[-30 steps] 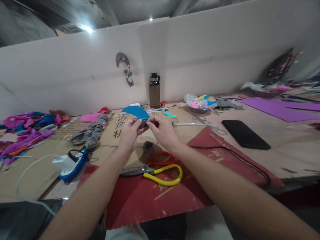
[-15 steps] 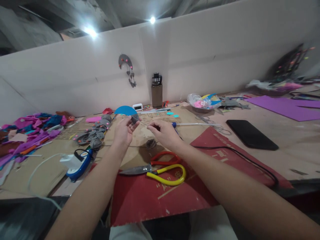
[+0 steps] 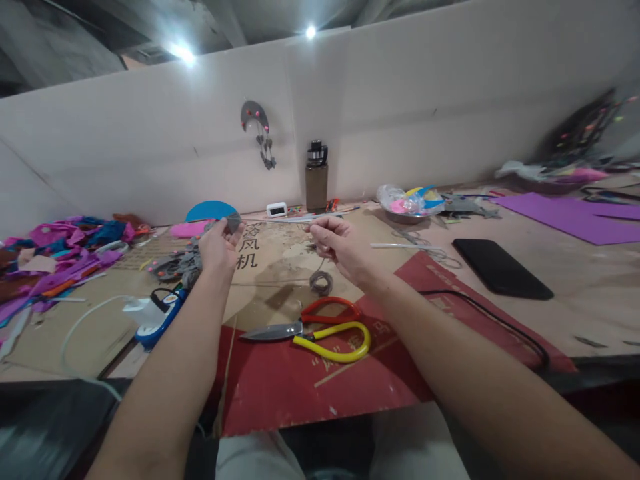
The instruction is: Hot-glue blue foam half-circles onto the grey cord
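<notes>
A white partition wall (image 3: 425, 107) of flat panels stood along the far edge of the desk (image 3: 585, 273), with a vertical seam near its middle. A further panel (image 3: 20, 193) met it at an angle on the left. A grey crescent ornament (image 3: 254, 119) with a dangling chain hung on the wall. Above the partition showed a rough grey concrete ceiling (image 3: 90, 33), dim and streaked. Two small bright lamps shone there, one (image 3: 311, 31) over the middle and one (image 3: 183, 52) further left. The desk top was pale pinkish brown, broad and matt, reaching away to the right.
</notes>
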